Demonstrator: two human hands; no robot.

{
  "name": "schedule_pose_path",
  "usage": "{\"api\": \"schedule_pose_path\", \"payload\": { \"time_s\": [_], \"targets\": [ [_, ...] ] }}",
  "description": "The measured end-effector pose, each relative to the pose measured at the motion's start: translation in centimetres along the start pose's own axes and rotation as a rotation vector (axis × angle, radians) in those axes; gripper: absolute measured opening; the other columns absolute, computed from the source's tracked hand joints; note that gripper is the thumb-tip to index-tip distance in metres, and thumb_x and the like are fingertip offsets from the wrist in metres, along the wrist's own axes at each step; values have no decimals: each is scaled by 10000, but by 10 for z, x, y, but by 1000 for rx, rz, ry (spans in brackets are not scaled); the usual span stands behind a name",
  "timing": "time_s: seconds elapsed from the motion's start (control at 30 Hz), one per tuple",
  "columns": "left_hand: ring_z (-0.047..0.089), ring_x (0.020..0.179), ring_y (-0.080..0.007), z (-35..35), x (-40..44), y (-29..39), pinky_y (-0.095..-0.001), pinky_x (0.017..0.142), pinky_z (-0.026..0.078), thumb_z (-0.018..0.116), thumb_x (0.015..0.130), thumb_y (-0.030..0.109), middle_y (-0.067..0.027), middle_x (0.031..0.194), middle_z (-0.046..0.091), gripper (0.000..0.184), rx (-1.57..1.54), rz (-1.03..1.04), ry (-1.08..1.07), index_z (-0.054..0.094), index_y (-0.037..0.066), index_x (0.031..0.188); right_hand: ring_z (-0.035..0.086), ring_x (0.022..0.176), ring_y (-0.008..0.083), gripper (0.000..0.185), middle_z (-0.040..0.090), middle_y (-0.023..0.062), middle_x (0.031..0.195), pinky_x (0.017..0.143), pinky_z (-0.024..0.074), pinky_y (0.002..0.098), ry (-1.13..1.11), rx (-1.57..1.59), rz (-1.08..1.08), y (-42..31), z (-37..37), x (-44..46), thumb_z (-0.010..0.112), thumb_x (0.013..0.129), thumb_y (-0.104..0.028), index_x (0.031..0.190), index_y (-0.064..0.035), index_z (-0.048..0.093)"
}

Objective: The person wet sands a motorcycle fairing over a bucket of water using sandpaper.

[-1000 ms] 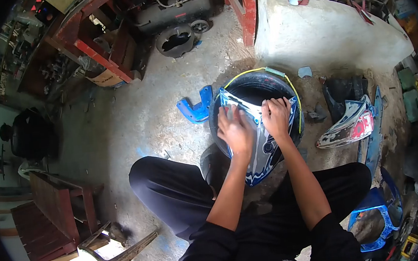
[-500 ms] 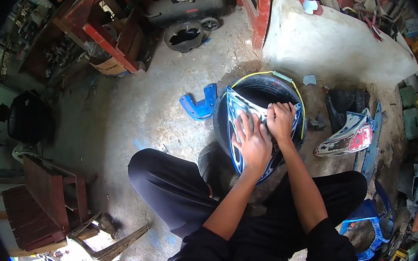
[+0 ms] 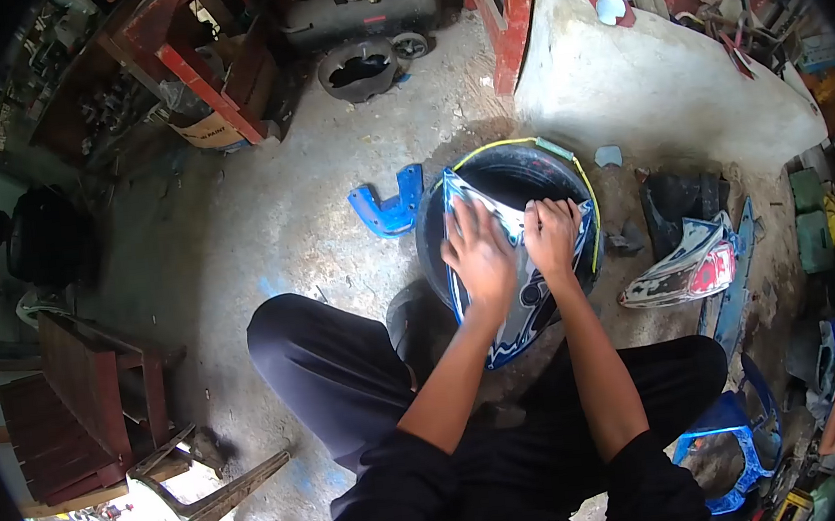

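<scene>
Fairing panel point(image 3: 528, 315), blue/white/grey w/ patchy paint, lies tilted across the mouth of a black bucket point(image 3: 433, 262), its narrow end pointing down toward the person & overhanging the near rim. R hand point(image 3: 551, 238) is clamped on the panel's upper edge nr the R corner, fingers bent over it. L hand point(image 3: 484, 259) is palm-down on the panel's L half, fingers extended & blurred; can't tell if it grips anything underneath. Hands are close side by side, a strip of panel showing btwn them. Bucket's yellow handle point(image 3: 510, 142) curves round the far & R rim. U-shaped blue part point(image 3: 392, 206) is on the concrete floor point(image 3: 227, 269) just L of the bucket. To the R, apart from it, a 2nd fairing panel point(image 3: 666, 282), white/black w/ a red patch, partly over a long blue strip point(image 3: 737, 270); dark plastic piece point(image 3: 667, 206) just behind. Blue frame-like part point(image 3: 750, 475) lies by the person's R knee. Low white wall point(image 3: 642, 88) stands beyond, far R; black tub point(image 3: 332, 85) w/ jagged opening is further off, up-L.
</scene>
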State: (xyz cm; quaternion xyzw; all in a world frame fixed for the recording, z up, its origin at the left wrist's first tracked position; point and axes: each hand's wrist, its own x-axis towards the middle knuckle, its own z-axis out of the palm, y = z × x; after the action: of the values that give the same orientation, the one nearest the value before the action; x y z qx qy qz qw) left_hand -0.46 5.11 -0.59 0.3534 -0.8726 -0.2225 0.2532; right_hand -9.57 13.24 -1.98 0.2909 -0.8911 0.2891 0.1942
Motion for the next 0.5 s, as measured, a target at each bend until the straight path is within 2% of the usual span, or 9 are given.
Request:
{"api": "schedule_pose_path", "payload": {
  "time_s": [0.03,0.07,0.2,0.3,0.37,0.43,0.5],
  "targets": [
    [395,1454,-430,-3,-12,-1,-635,1103,324,485,1056,269,-190,1637,375,419,-57,59,-49,627,97,1410,614,896,308,243,671,98,821,1072,392,486,33,1,-5,-2,1,3,589,940,-176,778,-28,693],
    [404,1450,-422,-6,-20,-7,-628,1094,333,496,1050,262,-184,1631,388,417,34,151,-63,627,104,1413,615,899,306,241,674,96,821,1070,393,485,15,8,5,-2,0,3,589,940,-177,779,-31,694],
    [415,1452,-387,-4,9,-13,-609,1092,340,490,1049,256,-172,1621,407,425,108,-4,18,620,65,1406,617,891,306,239,676,95,818,1064,396,485,-5,-11,3,0,1,-1,590,939,-178,777,-35,695],
    [414,1450,-393,-9,-16,-6,-604,1097,331,485,1050,258,-177,1634,380,431,-34,175,-66,619,44,1399,619,876,305,241,675,92,814,1065,395,484,44,-17,-22,-1,3,3,591,938,-182,772,-39,691],
    [413,1450,-391,-15,-10,-15,-603,1099,326,494,1046,261,-178,1637,373,436,85,228,-78,611,41,1404,620,878,304,238,674,92,813,1066,396,486,28,-8,-12,-1,4,3,595,936,-181,773,-37,691],
    [414,1450,-384,-8,10,-19,-602,1095,330,510,1040,264,-174,1637,375,434,129,-9,3,611,50,1404,620,874,305,234,672,98,810,1062,398,487,52,-17,-17,-1,4,2,600,934,-178,773,-35,693],
    [393,1458,-417,3,-2,-15,-606,1094,332,522,1030,261,-174,1643,368,418,-117,144,-17,634,75,1387,619,875,308,236,670,99,810,1064,397,490,-17,-15,7,2,1,-1,601,936,-179,773,-35,693]
  ]
}}
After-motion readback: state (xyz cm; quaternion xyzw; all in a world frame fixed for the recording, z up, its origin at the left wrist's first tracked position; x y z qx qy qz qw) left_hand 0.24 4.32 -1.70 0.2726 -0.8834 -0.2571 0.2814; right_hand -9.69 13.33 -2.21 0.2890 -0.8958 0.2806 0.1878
